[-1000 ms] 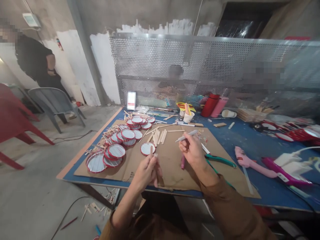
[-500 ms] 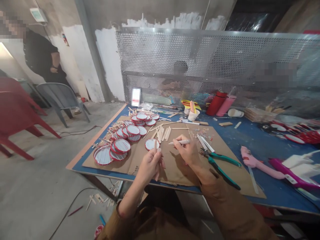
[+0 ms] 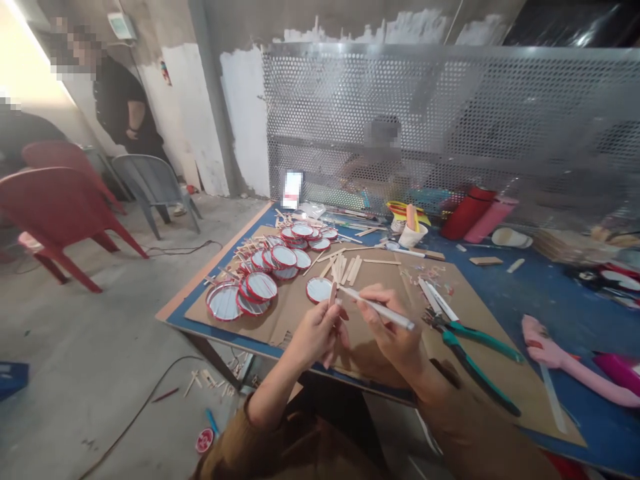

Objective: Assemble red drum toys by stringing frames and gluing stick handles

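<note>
Between its fingertips my left hand (image 3: 320, 331) pinches a short wooden stick (image 3: 333, 293), held upright. My right hand (image 3: 393, 327) grips a white pen (image 3: 387, 312), its tip at the top of the stick. Just behind my left hand a round red-rimmed disc (image 3: 319, 289) lies on the cardboard sheet (image 3: 367, 343). Several similar discs (image 3: 261, 286) are heaped to the left, with thin sticks around them. Flat wooden sticks (image 3: 355, 270) lie loose beyond my hands. Teal-handled pliers (image 3: 480, 373) and more pens (image 3: 441, 301) rest right of my right hand.
A pink glue gun (image 3: 555, 353) lies on the blue table (image 3: 530, 283) at the right. Behind are a paper cup (image 3: 413, 235), a red bottle (image 3: 467, 213) and a perforated metal screen (image 3: 330, 93). A phone (image 3: 292, 189) stands at the back left. A person (image 3: 123, 100) stands beyond the chairs.
My right hand has brought the pen over to the stick in my left hand, so the two are now together. The whole view has shifted, with the table appearing further right.
</note>
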The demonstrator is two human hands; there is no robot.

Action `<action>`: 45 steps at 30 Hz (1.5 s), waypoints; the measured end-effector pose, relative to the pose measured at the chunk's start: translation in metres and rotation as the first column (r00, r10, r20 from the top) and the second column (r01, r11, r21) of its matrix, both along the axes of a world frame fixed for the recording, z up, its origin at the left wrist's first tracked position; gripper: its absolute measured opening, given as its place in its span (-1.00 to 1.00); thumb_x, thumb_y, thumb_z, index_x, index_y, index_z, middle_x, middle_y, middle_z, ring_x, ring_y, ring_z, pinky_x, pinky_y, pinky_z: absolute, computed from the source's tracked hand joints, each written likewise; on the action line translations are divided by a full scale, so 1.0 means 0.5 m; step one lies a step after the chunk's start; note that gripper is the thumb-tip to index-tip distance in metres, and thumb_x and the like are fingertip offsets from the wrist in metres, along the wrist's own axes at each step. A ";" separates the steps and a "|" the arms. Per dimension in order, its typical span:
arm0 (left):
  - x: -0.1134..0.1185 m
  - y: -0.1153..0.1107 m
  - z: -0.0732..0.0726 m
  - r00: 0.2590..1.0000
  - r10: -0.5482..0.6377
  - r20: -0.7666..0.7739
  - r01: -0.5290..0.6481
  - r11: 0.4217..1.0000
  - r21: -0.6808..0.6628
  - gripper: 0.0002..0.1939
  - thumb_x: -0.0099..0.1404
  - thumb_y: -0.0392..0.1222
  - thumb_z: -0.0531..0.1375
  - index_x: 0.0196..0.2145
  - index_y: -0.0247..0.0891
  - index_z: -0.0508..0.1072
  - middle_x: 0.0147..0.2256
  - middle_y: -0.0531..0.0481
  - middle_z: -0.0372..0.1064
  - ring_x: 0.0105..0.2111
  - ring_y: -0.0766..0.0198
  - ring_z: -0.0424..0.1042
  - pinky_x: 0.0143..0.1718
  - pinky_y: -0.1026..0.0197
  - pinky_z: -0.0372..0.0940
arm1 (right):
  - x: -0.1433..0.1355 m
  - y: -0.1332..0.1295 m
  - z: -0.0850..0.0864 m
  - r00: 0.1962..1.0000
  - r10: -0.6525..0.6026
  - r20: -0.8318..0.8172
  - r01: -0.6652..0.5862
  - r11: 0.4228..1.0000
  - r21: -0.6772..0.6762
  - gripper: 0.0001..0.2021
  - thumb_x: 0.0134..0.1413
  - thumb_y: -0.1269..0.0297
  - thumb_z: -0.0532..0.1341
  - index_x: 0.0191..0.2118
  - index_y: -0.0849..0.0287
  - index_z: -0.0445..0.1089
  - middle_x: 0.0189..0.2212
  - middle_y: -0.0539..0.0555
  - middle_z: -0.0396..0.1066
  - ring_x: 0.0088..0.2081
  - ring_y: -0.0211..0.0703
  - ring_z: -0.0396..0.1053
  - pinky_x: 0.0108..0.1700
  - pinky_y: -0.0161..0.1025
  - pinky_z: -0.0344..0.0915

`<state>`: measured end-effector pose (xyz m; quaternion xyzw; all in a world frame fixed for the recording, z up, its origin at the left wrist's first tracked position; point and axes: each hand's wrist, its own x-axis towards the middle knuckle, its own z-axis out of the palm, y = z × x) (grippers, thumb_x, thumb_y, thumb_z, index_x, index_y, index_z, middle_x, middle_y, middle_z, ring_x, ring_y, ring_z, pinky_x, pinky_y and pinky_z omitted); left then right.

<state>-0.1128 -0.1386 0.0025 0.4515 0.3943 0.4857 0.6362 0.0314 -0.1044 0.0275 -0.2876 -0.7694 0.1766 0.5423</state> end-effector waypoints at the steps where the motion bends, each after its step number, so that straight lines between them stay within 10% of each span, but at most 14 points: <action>1: -0.001 0.000 0.000 1.000 -0.012 0.000 0.012 1.000 0.003 -0.51 0.19 0.30 0.01 -0.34 -0.24 0.18 -0.65 0.13 0.32 -0.88 0.51 0.00 -0.86 0.40 -0.12 | -0.001 0.002 -0.002 1.000 0.000 0.011 0.000 1.000 0.026 -0.93 0.11 0.36 0.17 -0.25 0.12 0.35 -0.37 0.07 0.42 -0.28 -0.13 0.41 -0.23 -0.18 0.33; 23: -0.013 0.006 -0.016 0.987 -0.081 0.137 0.080 0.997 0.018 -0.53 0.23 0.26 0.00 -0.34 -0.27 0.20 -0.65 0.06 0.39 -0.90 0.50 0.01 -0.89 0.43 -0.07 | -0.008 0.006 0.000 0.998 -0.023 0.058 0.011 0.979 0.202 -0.90 0.10 0.44 0.17 -0.24 0.16 0.35 -0.39 0.07 0.42 -0.30 -0.16 0.41 -0.26 -0.21 0.35; 35: -0.005 0.001 -0.005 0.996 -0.056 0.073 0.059 0.998 -0.034 -0.55 0.14 0.22 0.13 -0.36 -0.25 0.15 -0.63 0.11 0.38 -0.89 0.48 0.08 -0.88 0.41 -0.04 | 0.001 0.033 -0.013 0.917 -0.043 -0.398 -0.143 0.894 -0.425 -0.78 0.10 0.24 0.19 -0.51 0.20 0.30 -0.64 -0.06 0.31 -0.58 -0.32 0.27 -0.51 -0.36 0.19; 45: -0.004 0.000 -0.011 0.997 -0.069 -0.019 0.067 0.995 -0.069 -0.56 0.10 0.17 0.19 -0.33 -0.26 0.19 -0.63 0.08 0.40 -0.87 0.43 0.14 -0.88 0.41 -0.05 | 0.004 0.023 0.015 0.987 0.052 -0.153 -0.125 0.844 -0.522 -0.71 0.07 0.13 0.16 -0.56 0.17 0.23 -0.72 -0.10 0.18 -0.64 -0.36 0.15 -0.57 -0.38 0.08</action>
